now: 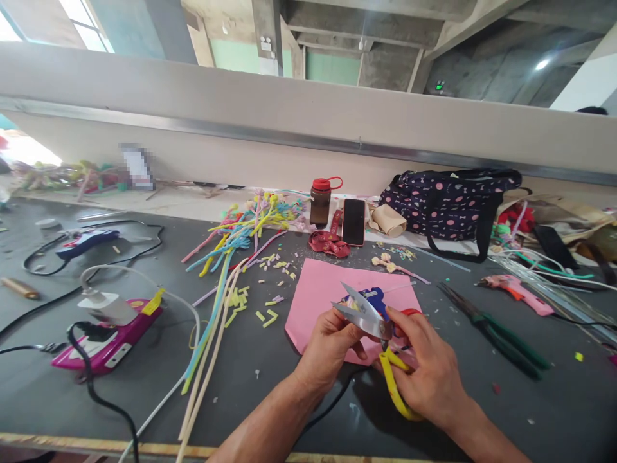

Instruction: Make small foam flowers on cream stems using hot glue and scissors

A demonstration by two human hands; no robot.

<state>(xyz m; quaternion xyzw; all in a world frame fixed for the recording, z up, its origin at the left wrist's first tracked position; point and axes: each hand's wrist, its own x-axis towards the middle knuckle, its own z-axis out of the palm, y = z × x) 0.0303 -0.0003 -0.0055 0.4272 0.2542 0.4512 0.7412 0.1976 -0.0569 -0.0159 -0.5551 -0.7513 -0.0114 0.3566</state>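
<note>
My right hand (427, 373) grips yellow-handled scissors (380, 341); their silver blades are parted and point up and left. My left hand (330, 344) is closed in a pinch just below the blades, and what it holds is too small to make out. Both hands hover over a pink sheet (318, 296) on the dark table. A blue glue gun (373, 299) lies on the sheet behind the blades.
Coloured pipe cleaners (231, 247) and cut bits lie left of the sheet. A pink power strip (108, 337) with cables sits at left. Green-handled pliers (496, 331) and a pink glue gun (518, 289) lie at right. A bottle (320, 200), phone (353, 222) and spotted bag (448, 202) stand behind.
</note>
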